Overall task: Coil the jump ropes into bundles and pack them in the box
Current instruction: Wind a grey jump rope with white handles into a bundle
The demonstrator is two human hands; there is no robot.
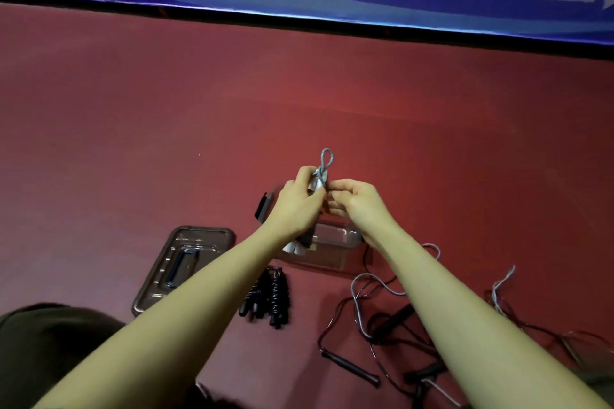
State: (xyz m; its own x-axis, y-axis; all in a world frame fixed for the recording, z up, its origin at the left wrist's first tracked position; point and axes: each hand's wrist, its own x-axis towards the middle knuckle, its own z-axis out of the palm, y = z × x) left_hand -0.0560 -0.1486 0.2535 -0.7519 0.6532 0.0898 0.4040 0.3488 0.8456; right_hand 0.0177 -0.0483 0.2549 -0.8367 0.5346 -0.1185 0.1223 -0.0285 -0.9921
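The grey rope (324, 169) is bunched between both hands, held up in the air above the clear box (335, 242) on the red floor (166, 126), with one small loop poking out above the fingers. That loop could spring loose and undo the bundle if the pinch slackens, since the cord looks stiff. The left hand (300, 199) curls round the bunched strands; the right hand (357, 201) pinches them just beside it, so both grips are closed on the rope. Both forearms reach forward, wrists nearly touching. A black bundle (267, 297) lies between the box and its lid (182, 262); loose ropes (382, 325) tangled toward the right edge could snag.
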